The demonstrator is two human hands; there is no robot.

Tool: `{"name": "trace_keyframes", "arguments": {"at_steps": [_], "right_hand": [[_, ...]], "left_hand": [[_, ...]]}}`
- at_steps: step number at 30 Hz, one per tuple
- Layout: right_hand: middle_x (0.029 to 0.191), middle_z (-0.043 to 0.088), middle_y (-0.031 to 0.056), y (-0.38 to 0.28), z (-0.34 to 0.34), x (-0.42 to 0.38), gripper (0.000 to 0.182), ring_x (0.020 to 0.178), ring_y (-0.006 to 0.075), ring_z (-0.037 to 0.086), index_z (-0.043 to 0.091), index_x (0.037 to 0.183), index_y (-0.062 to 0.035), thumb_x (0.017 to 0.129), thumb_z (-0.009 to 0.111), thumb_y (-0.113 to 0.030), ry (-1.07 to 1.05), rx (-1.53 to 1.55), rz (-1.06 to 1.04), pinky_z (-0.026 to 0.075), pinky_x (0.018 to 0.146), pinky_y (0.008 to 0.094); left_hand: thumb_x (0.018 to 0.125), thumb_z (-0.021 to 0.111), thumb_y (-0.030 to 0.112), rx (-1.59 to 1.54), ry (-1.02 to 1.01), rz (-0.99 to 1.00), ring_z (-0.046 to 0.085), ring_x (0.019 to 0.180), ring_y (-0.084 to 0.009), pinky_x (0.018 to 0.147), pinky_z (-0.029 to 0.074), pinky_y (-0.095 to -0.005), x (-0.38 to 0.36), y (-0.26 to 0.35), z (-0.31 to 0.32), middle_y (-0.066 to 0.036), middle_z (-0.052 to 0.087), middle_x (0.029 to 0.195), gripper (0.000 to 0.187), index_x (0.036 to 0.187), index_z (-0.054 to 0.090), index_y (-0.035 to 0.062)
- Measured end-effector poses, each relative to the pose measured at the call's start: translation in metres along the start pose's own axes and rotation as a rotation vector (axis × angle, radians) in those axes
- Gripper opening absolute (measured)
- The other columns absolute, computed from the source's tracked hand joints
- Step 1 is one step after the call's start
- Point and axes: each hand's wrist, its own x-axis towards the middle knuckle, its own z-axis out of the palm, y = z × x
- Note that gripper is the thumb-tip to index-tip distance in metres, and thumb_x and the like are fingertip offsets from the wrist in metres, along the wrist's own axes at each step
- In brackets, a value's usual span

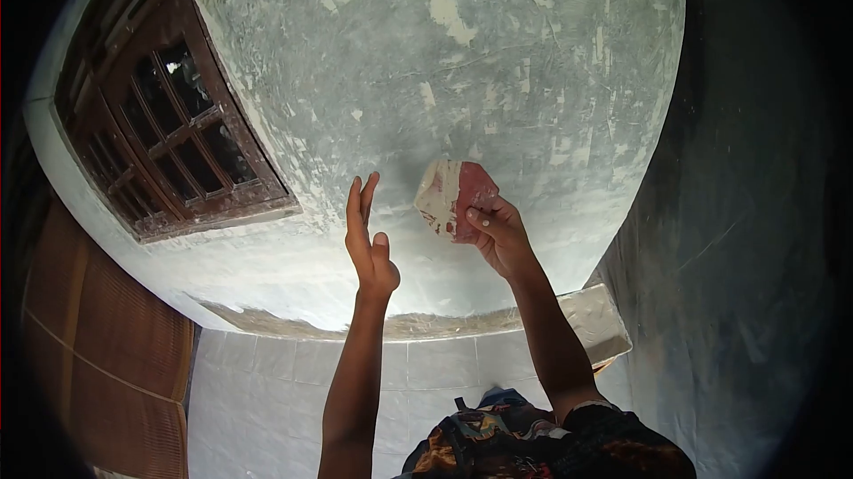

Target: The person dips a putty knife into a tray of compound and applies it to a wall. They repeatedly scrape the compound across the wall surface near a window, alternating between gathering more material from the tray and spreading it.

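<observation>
My right hand (498, 230) grips a flat, many-sided red putty scraper (476, 192) by its lower right edge, with the thumb across its face. Cream putty (437, 202) coats the scraper's left half in a thick smear. To the left of it, my left hand (370, 239) is raised with straight fingers and the thumb apart, holding nothing. Both hands are in front of a grey-green wall (498, 79) patched with pale, uneven putty streaks.
A brown wooden window (178, 123) with small glass panes is set in the wall at the left. Grey tiles (435, 363) cover the floor below. A pale box-like block (597, 323) sits at the wall's foot on the right. Brown woven panels (107, 328) stand at the lower left.
</observation>
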Motion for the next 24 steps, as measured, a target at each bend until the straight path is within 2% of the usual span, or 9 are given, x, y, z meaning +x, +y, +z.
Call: {"name": "trace_keyframes", "arguments": {"at_steps": [6, 11, 13, 15, 19, 22, 24], "right_hand": [[0.116, 0.068, 0.0167, 0.019, 0.026, 0.054, 0.022, 0.105, 0.0253, 0.071, 0.06, 0.12, 0.004, 0.099, 0.059, -0.002, -0.02, -0.034, -0.053, 0.062, 0.092, 0.045], [0.119, 0.069, 0.0151, 0.033, 0.028, 0.094, 0.023, 0.11, 0.0235, 0.07, 0.061, 0.121, 0.0022, 0.099, 0.059, -0.004, -0.089, -0.052, -0.065, 0.061, 0.094, 0.0425], [0.12, 0.069, 0.0152, 0.039, 0.029, 0.11, 0.023, 0.111, 0.0233, 0.069, 0.061, 0.121, 0.0024, 0.099, 0.059, -0.004, -0.094, -0.039, -0.075, 0.06, 0.096, 0.0425], [0.117, 0.069, 0.0161, 0.042, 0.033, 0.122, 0.023, 0.107, 0.0244, 0.071, 0.061, 0.12, 0.0022, 0.098, 0.06, -0.002, -0.086, -0.007, -0.088, 0.062, 0.093, 0.0458], [0.116, 0.07, 0.0156, 0.047, 0.033, 0.144, 0.022, 0.106, 0.0238, 0.071, 0.061, 0.12, 0.0018, 0.098, 0.061, -0.002, -0.093, -0.025, -0.093, 0.062, 0.092, 0.0457], [0.116, 0.07, 0.0148, 0.049, 0.032, 0.154, 0.022, 0.106, 0.0227, 0.071, 0.062, 0.119, 0.0016, 0.097, 0.061, -0.001, -0.083, -0.043, -0.094, 0.062, 0.092, 0.045], [0.121, 0.068, 0.0167, 0.05, 0.035, 0.161, 0.022, 0.112, 0.0236, 0.069, 0.062, 0.119, 0.0035, 0.098, 0.058, 0.001, -0.122, -0.027, -0.101, 0.059, 0.099, 0.0404]], "left_hand": [[0.102, 0.034, 0.056, 0.018, 0.018, 0.06, 0.039, 0.145, -0.0416, 0.121, 0.025, -0.051, 0.041, -0.021, -0.025, -0.03, 0.044, 0.152, 0.082, 0.156, 0.026, -0.0049], [0.101, 0.028, 0.066, 0.085, -0.017, 0.209, 0.031, 0.149, -0.0407, 0.122, 0.022, -0.0519, 0.073, -0.05, -0.038, -0.028, 0.033, 0.159, 0.09, 0.157, 0.022, -0.0045], [0.101, 0.027, 0.066, 0.101, -0.023, 0.207, 0.03, 0.15, -0.0405, 0.122, 0.022, -0.052, 0.085, -0.061, -0.042, -0.028, 0.032, 0.159, 0.09, 0.158, 0.022, -0.0043], [0.101, 0.026, 0.066, 0.111, -0.027, 0.206, 0.029, 0.15, -0.0403, 0.122, 0.022, -0.0521, 0.095, -0.07, -0.044, -0.028, 0.031, 0.16, 0.09, 0.158, 0.022, -0.0041], [0.101, 0.026, 0.064, 0.126, -0.017, 0.235, 0.028, 0.151, -0.0401, 0.123, 0.021, -0.0515, 0.112, -0.09, -0.05, -0.027, 0.031, 0.161, 0.089, 0.158, 0.022, -0.0047], [0.101, 0.027, 0.063, 0.116, -0.005, 0.247, 0.028, 0.151, -0.0396, 0.123, 0.021, -0.0511, 0.122, -0.102, -0.056, -0.027, 0.031, 0.161, 0.088, 0.158, 0.022, -0.0049], [0.101, 0.027, 0.062, 0.107, 0.004, 0.258, 0.028, 0.151, -0.0392, 0.123, 0.021, -0.0508, 0.128, -0.109, -0.061, -0.026, 0.031, 0.161, 0.088, 0.158, 0.022, -0.005]]}}
